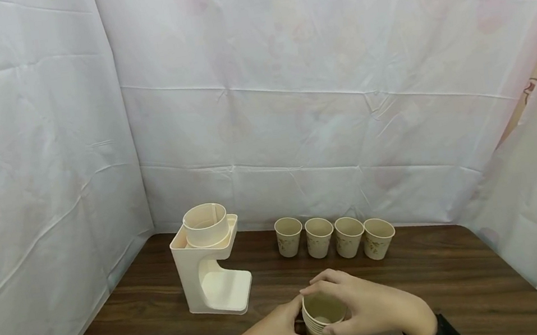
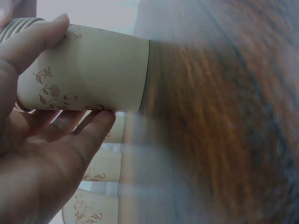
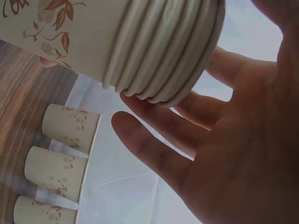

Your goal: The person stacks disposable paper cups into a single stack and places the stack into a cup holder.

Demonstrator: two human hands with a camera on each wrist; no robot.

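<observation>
Low in the head view, a stack of nested paper cups (image 1: pixel 324 308) is upright over the near part of the wooden table (image 1: pixel 136 326); the left hand (image 1: pixel 283 329) grips its side, the right hand (image 1: pixel 370 304) its rim; four cups (image 1: pixel 320 238) stand in a row behind, a cream stand (image 1: pixel 193 282) to the left; in the left wrist view, thumb and fingers span the flower-printed wall; in the right wrist view, fingers touch the layered rims.
</observation>
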